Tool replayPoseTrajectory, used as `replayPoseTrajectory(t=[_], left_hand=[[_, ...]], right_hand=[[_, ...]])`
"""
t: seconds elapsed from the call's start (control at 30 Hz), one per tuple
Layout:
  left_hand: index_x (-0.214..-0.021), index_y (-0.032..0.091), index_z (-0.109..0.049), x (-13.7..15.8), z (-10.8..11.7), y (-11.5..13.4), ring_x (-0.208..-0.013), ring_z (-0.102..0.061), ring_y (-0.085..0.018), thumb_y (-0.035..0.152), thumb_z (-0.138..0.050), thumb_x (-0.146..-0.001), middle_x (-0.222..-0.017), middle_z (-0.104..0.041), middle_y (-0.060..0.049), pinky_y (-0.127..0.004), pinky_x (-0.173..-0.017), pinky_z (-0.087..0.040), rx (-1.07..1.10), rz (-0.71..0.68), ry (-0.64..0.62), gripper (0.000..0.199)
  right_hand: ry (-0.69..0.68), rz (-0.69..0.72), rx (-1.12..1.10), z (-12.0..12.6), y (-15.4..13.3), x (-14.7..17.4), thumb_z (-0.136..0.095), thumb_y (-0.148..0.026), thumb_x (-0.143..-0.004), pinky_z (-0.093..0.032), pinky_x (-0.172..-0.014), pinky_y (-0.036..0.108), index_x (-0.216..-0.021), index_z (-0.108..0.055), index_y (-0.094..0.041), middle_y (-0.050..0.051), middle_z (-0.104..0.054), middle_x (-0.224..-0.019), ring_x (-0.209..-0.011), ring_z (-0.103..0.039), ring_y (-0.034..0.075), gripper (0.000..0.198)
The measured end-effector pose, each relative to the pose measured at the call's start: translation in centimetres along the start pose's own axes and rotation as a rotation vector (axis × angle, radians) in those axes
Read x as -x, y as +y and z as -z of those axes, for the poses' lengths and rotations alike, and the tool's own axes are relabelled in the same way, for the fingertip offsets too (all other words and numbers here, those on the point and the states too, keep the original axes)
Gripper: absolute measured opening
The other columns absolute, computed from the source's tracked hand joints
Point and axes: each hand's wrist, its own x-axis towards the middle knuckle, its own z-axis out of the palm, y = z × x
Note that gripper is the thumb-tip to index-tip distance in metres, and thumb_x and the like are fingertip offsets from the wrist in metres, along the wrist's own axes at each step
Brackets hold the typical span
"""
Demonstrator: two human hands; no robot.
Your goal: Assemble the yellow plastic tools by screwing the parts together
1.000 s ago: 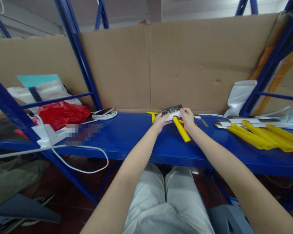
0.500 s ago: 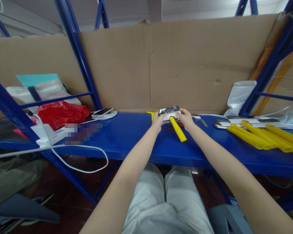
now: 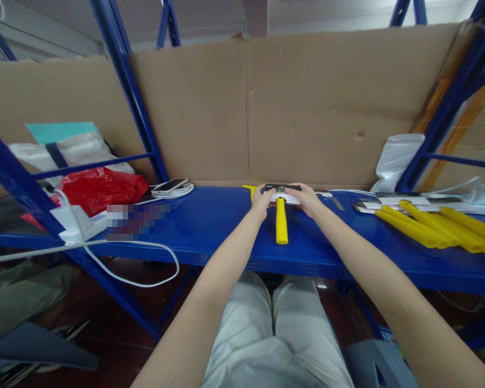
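My left hand (image 3: pixel 262 200) and my right hand (image 3: pixel 306 198) are closed on opposite ends of the wide head of a yellow-handled tool (image 3: pixel 282 222). A printed black-and-white card (image 3: pixel 282 188) covers that head. The handle points straight toward me over the blue shelf. Just left of my left hand, part of a yellow piece (image 3: pixel 249 189) shows on the shelf; the rest is hidden behind the hand. Past my right wrist lies a small flat grey metal strip (image 3: pixel 338 203).
Several more yellow handles (image 3: pixel 436 229) with cards lie on the right of the blue shelf (image 3: pixel 214 226). To the left are a phone (image 3: pixel 173 185) on coiled white cable, a red plastic bag (image 3: pixel 105 189) and a white power strip (image 3: pixel 75 223). Cardboard (image 3: pixel 307 108) stands behind.
The yellow handle has swung from slanting rightward to pointing straight at me. The card has tipped and dropped slightly. Both hands keep their hold.
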Motion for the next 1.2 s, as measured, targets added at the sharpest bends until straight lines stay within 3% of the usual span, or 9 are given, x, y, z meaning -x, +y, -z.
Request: replayPoseTrajectory(t=[0.3,0.43,0.6,0.8,0.9,1.07,1.2], left_hand=[[-0.107,0.016,-0.058,-0.4,0.1,-0.1,-0.058,-0.06,-0.01,0.009,-0.063,-0.077,-0.074,-0.064,-0.001,-0.022,-0.057,-0.052,0.028,0.022,0.01,0.032],[-0.108,0.018,-0.058,-0.5,0.2,-0.1,-0.057,-0.059,-0.01,0.012,-0.065,-0.077,-0.072,-0.063,0.0,-0.022,-0.057,-0.051,0.033,0.028,-0.041,0.032],[-0.104,0.017,-0.058,-0.7,0.1,-0.2,-0.059,-0.061,-0.01,0.012,-0.069,-0.074,-0.074,-0.064,0.0,-0.022,-0.061,-0.051,0.125,0.04,-0.137,0.032],[-0.108,0.015,-0.055,-0.5,-0.2,-0.1,-0.06,-0.062,-0.008,-0.001,-0.057,-0.078,-0.072,-0.066,0.0,-0.023,-0.072,-0.052,0.219,0.062,-0.251,0.034],[-0.1,0.012,-0.058,-0.4,-0.2,-0.3,-0.059,-0.063,-0.008,-0.004,-0.057,-0.077,-0.071,-0.066,-0.002,-0.024,-0.075,-0.051,0.231,0.065,-0.305,0.027],[-0.083,0.009,-0.063,0.2,0.0,-0.8,-0.062,-0.065,-0.012,0.004,-0.063,-0.079,-0.071,-0.069,-0.007,-0.029,-0.075,-0.053,0.058,0.191,-0.505,0.007],[-0.081,0.011,-0.062,0.6,0.1,-0.7,-0.062,-0.066,-0.013,0.006,-0.065,-0.079,-0.071,-0.07,-0.008,-0.029,-0.073,-0.053,-0.033,0.207,-0.621,0.005]], right_hand=[[0.019,-0.008,-0.04,-0.4,-0.2,0.4,-0.075,-0.017,-0.059,-0.048,-0.057,0.023,-0.077,-0.062,-0.017,-0.003,-0.064,-0.067,-0.057,-0.057,0.01,0.022],[0.042,0.029,-0.033,-0.4,0.0,0.2,-0.075,-0.019,-0.058,-0.05,-0.059,0.025,-0.078,-0.061,-0.018,-0.002,-0.064,-0.069,-0.058,-0.058,0.011,0.024],[0.085,0.064,-0.05,-0.2,0.1,-0.3,-0.071,-0.022,-0.061,-0.051,-0.059,0.026,-0.079,-0.059,-0.019,-0.003,-0.062,-0.067,-0.06,-0.059,0.012,0.022],[0.202,0.069,-0.038,0.2,-0.1,-0.8,-0.069,-0.022,-0.062,-0.05,-0.058,0.026,-0.082,-0.057,-0.02,-0.003,-0.061,-0.069,-0.058,-0.057,0.012,0.023],[0.269,0.084,-0.035,0.5,0.0,-1.3,-0.068,-0.021,-0.062,-0.05,-0.06,0.027,-0.083,-0.057,-0.019,-0.002,-0.062,-0.075,-0.063,-0.058,0.013,0.024],[0.335,0.116,-0.008,0.9,0.3,-1.7,-0.066,-0.022,-0.062,-0.051,-0.066,0.028,-0.083,-0.057,-0.019,0.0,-0.062,-0.082,-0.072,-0.059,0.014,0.024],[0.345,0.102,-0.015,1.0,0.2,-1.6,-0.065,-0.022,-0.062,-0.051,-0.069,0.03,-0.082,-0.056,-0.019,0.001,-0.062,-0.082,-0.074,-0.059,0.015,0.022]])
